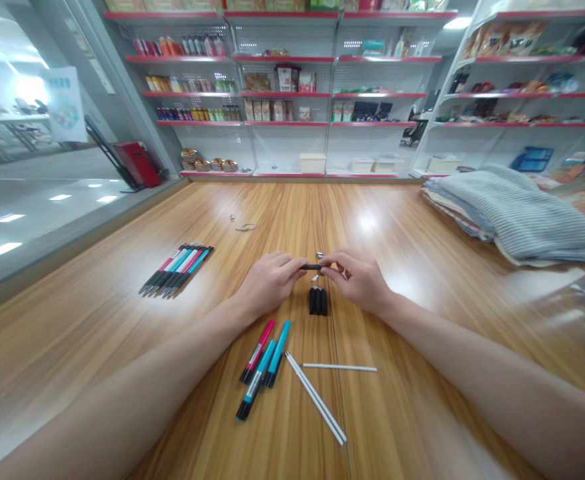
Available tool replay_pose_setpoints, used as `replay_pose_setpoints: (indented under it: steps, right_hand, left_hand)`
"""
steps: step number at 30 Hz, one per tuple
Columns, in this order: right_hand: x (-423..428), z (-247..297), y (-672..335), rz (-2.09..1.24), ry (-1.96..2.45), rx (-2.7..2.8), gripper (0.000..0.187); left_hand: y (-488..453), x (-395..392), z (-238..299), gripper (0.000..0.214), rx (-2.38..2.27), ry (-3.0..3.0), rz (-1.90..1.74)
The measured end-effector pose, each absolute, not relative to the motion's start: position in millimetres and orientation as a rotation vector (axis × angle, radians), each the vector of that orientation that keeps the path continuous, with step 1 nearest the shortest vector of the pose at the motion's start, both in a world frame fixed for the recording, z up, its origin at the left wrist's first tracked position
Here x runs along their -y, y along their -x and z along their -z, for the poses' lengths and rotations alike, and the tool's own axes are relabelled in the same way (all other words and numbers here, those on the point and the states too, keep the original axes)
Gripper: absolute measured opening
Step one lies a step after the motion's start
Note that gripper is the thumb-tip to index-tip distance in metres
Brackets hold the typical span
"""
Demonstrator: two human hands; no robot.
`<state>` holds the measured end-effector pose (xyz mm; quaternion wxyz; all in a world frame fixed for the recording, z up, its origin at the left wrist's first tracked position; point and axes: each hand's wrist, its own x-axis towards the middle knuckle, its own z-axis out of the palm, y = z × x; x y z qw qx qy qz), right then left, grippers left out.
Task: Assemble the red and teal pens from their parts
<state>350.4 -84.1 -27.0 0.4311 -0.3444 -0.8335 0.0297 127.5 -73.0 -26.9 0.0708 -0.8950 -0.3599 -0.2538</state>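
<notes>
Between my hands, level above the table, is a slim black pen grip (pixel 312 267). My left hand (pixel 269 280) pinches its left end, and my right hand (pixel 355 277) pinches the right end. Just below lie several more black grips (pixel 317 302) side by side. Small silvery pieces (pixel 321 255) and a small whitish piece (pixel 315 279) lie by my right fingertips. Nearer to me are a pink pen barrel (pixel 258 350), two blue pen barrels (pixel 278 353) and three thin white refills (pixel 339 367), two of them side by side.
At the left, several assembled pens (pixel 176 270) lie in a slanted row on the wooden table (pixel 97 373). A thin wire-like loop (pixel 245 227) lies farther back. Folded cloths (pixel 517 210) are stacked at the right. Stocked shelves (pixel 287 93) stand beyond the table.
</notes>
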Motion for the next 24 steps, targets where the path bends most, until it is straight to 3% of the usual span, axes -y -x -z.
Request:
replay_pose_setpoints:
  steps: [24]
  right_hand:
    - [81.6,27.1,-350.7,-0.010,1.014,2.111,0.018]
  left_hand:
    - [-129.1,76.7,21.2,0.022,1.136,2.628,0.818]
